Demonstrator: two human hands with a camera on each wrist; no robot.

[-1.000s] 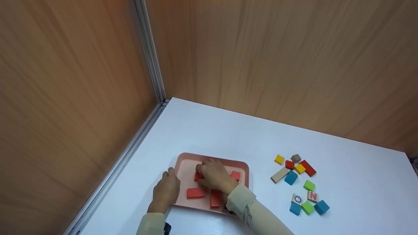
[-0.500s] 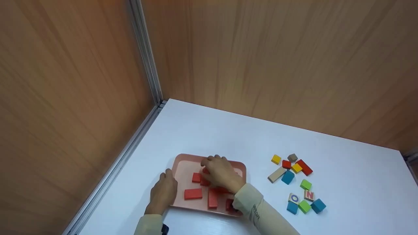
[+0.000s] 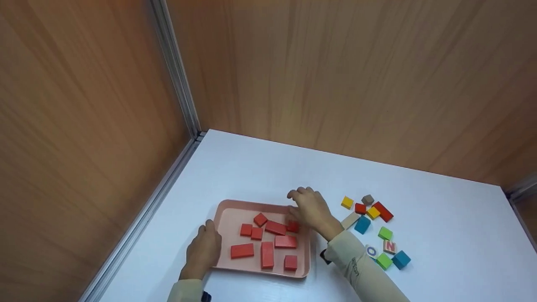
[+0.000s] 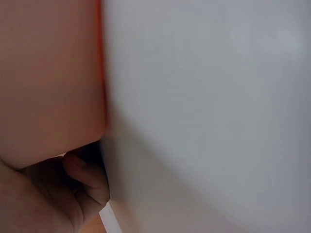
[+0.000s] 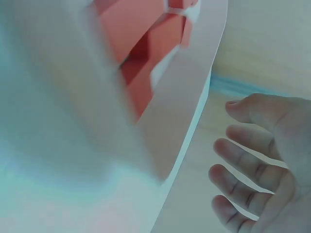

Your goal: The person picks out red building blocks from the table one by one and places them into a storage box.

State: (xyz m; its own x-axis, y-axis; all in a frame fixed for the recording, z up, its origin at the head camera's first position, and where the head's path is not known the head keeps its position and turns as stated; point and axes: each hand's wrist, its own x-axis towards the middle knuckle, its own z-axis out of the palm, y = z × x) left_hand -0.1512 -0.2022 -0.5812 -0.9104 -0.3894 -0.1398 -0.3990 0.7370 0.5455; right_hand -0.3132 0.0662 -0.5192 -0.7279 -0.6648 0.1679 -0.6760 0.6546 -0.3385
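A pink rectangular tray (image 3: 251, 204) lies on the white table with several red blocks (image 3: 267, 255) spread over its floor. My left hand (image 3: 204, 247) grips the tray's left edge; in the left wrist view its curled fingers (image 4: 87, 177) sit against the tray's wall (image 4: 48, 87). Above the tray's far right corner is my right hand (image 3: 312, 209), holding nothing. The right wrist view shows that hand (image 5: 272, 155) with fingers spread and relaxed, apart from the red blocks (image 5: 146, 58). Part of one red block (image 3: 293, 226) is hidden near my right hand.
Right of the tray lie loose coloured blocks: yellow (image 3: 347, 202), red (image 3: 383, 212), blue (image 3: 362, 225), green (image 3: 385, 233), and a letter block (image 3: 389, 246). My right forearm partly covers some. Wooden panels (image 3: 105, 147) wall the table at the left and back.
My right hand has lifted away from the red blocks and moved right, past the tray's right side, uncovering the blocks. My left hand stays at the tray's edge. The head view has shifted slightly.
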